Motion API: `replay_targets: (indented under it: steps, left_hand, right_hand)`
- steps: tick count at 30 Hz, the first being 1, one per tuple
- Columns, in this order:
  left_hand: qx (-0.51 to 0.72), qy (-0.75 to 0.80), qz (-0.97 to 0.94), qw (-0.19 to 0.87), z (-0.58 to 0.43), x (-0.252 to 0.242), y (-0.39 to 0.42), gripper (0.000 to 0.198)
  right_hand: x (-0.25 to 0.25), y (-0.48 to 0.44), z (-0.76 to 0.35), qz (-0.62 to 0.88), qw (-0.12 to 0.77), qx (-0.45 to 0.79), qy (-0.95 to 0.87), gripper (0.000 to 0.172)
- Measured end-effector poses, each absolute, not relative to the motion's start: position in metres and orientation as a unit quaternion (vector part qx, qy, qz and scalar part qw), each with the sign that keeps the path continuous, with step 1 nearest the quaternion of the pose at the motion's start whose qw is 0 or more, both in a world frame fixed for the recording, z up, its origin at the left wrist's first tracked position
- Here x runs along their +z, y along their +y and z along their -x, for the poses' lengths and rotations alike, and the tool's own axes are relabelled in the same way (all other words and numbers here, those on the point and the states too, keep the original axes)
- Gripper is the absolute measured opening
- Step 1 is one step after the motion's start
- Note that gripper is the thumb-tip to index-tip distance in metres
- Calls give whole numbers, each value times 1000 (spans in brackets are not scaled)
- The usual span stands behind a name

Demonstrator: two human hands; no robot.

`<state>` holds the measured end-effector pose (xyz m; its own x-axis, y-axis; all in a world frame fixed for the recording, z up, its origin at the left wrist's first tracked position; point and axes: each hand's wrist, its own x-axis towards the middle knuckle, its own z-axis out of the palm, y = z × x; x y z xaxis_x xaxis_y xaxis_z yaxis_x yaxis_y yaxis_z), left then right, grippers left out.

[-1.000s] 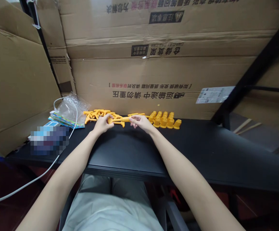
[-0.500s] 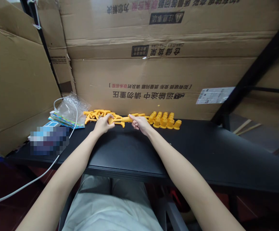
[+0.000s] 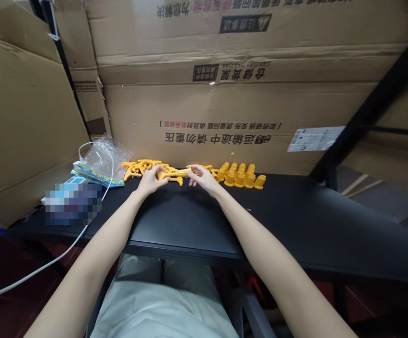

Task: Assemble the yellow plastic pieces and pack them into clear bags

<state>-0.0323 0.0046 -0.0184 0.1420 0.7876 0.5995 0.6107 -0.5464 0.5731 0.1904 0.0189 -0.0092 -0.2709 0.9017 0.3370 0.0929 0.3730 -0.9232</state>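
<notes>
Between my two hands is a slim yellow plastic piece (image 3: 183, 173), lying crosswise. My left hand (image 3: 150, 181) is closed around its wider left end, thumb and fingers pinching it. My right hand (image 3: 204, 179) grips the right end between thumb and forefinger, with the other fingers curled below. Behind my left hand lies a heap of yellow branching plastic parts (image 3: 132, 171) with small dark bead chains among them. Several yellow cup-shaped pieces (image 3: 239, 178) stand in rows to the right of my right hand.
The black tabletop (image 3: 190, 220) runs along a large cardboard sheet (image 3: 204, 103). At the left lie a clear plastic bag (image 3: 100, 157), a blurred blue package (image 3: 72, 202) and a white cable (image 3: 59, 258). A black slanted post (image 3: 366, 98) rises at the right.
The fingers of my right hand have shifted from a fist-like hold to a thumb-and-forefinger pinch on the yellow piece. My left hand stays nearly where it was.
</notes>
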Motion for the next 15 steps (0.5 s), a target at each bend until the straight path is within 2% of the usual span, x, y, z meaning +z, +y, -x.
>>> replay_targets:
  steps: [3,8,15]
  left_hand:
    - [463,466,-748,95,32,-18,4,23]
    - [457,463,-755,81,33,-20,5,23]
    - [452,468,-757,65,33,-21,5,22]
  right_hand:
    - [-9,19,-194,350,472,406,-700,46]
    - [-7,18,-197,347,468,403,-706,44]
    - [-6,17,-194,351,478,391,-704,51]
